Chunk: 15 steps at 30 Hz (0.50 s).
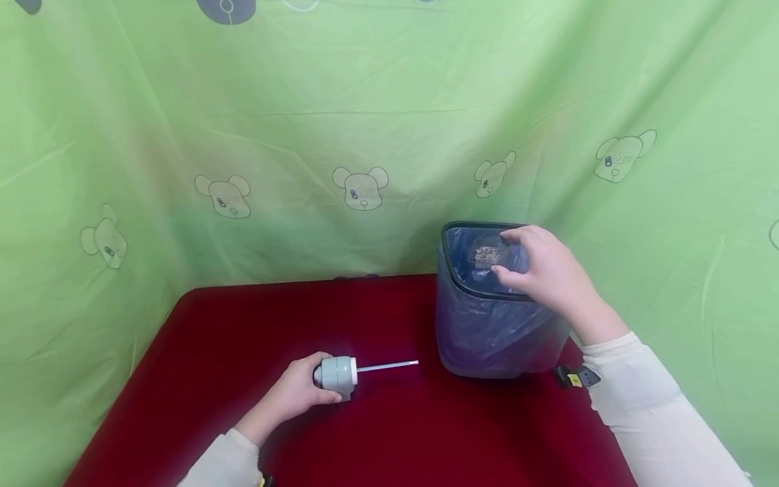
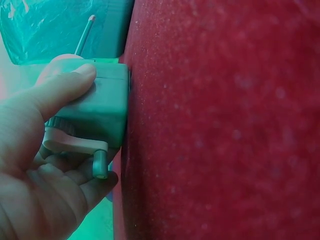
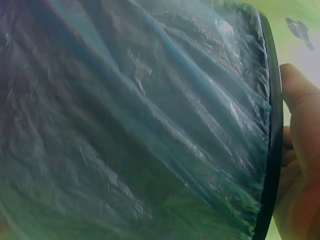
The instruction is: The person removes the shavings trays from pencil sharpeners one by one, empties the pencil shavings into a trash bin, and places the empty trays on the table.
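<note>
My left hand (image 1: 299, 387) grips a grey-green crank pencil sharpener (image 1: 338, 375) on the red cloth. A thin pencil (image 1: 387, 366) sticks out of its white front, towards the right. In the left wrist view, the thumb presses the sharpener's body (image 2: 102, 107), and the crank handle (image 2: 100, 164) faces the palm. My right hand (image 1: 544, 274) is over the mouth of a lined trash bin (image 1: 493, 338). Between its thumb and index finger, it holds a small clear tray (image 1: 485, 254) with pencil shavings. In the right wrist view, the bin liner (image 3: 135, 125) hides the tray.
The bin stands at the right of the red-covered table (image 1: 243, 331), its dark rim (image 1: 453, 270) around a bluish plastic liner. A green curtain (image 1: 292, 135) with bear faces hangs behind the table and along both sides.
</note>
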### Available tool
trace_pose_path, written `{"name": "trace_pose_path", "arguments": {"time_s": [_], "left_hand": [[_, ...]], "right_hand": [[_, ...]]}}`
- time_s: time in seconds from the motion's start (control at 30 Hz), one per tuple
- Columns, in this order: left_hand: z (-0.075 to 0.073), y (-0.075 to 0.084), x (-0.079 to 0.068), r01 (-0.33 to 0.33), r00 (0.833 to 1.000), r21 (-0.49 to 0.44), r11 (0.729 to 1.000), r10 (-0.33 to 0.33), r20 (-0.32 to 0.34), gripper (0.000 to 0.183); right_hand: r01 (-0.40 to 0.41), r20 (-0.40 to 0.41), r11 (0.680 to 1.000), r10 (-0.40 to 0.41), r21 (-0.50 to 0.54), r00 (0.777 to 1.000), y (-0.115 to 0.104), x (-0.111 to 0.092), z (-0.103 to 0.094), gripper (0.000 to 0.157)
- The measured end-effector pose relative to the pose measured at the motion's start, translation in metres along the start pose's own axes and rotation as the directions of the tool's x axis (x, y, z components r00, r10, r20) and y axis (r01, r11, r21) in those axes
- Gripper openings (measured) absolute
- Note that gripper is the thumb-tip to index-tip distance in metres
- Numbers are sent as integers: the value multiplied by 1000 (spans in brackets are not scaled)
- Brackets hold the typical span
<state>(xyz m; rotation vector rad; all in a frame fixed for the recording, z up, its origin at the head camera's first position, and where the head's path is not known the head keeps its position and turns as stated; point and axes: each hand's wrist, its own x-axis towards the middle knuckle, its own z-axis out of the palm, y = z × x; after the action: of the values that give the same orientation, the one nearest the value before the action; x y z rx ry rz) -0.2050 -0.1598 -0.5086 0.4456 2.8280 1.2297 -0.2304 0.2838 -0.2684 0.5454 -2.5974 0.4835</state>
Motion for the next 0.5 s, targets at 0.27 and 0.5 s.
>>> {"name": "trace_pose_path", "arguments": {"time_s": [0.27,0.5], "left_hand": [[-1,0,1,-2,1000,11,1000,2,0,68],[-2,0,0,-3,1000,3,1000,3,-3,67]], "right_hand": [[41,-8,997,-42,-62,999,1,1,-3,60],[82,-11,990,-84,-116,996,2,3,-5,60]]}}
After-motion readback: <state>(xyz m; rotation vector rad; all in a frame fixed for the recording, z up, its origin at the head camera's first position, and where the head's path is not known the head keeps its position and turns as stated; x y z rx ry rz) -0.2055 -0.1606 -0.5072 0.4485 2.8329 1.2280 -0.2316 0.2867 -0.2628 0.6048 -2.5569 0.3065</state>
